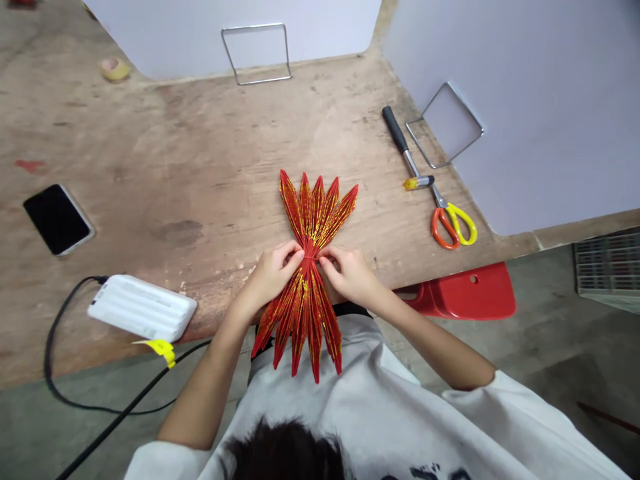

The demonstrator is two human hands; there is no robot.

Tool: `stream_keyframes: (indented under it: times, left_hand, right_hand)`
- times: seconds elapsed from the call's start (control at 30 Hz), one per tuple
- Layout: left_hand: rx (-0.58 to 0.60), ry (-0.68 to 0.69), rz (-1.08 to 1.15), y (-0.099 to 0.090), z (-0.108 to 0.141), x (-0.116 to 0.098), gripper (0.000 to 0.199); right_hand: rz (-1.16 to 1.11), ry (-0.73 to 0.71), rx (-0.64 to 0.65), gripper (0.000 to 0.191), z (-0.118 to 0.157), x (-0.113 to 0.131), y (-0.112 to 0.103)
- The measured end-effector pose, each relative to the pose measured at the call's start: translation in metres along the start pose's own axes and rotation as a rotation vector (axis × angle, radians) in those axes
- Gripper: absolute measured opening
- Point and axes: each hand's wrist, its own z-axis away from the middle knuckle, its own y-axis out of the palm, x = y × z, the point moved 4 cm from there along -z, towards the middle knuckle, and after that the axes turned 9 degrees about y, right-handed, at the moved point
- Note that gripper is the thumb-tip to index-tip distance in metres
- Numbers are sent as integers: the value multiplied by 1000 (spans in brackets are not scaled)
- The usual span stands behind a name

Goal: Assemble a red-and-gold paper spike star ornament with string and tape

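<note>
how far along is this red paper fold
The folding looks done: the red-and-gold paper lies in tight pointed pleats, gathered at the middle. In hand: the left hand and right hand pinch that waist. Left: both pleat bunches remain narrow, not spread open; the scissors lie apart on the bench.

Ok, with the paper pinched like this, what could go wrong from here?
The pleated red-and-gold paper is gathered narrow between the left hand and right hand; if either slips, the pleats might spring apart. Its lower pleats overhang the table edge near the shirt, so they could get creased.
</note>
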Motion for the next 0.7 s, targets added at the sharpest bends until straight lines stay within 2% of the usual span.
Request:
stream_keyframes:
  times: [0.17,0.3,0.4,0.53,0.7]
  left_hand:
    - [-21,-22,44,1,1,2,24]
    - [30,-42,87,4,1,5,24]
    - [61,-22,107,8,4,7,25]
    - [-45,-48,154,12,13,11,25]
    - [-140,-95,101,13,25,9,24]
  right_hand:
    - [85,-43,-13,13,2,4,4]
    - [149,-154,17,17,-1,8,4]
    - [122,-177,49,19,-3,6,3]
    - [-21,-148,44,25,-2,2,6]
    - [-87,-129,-14,18,4,-1,10]
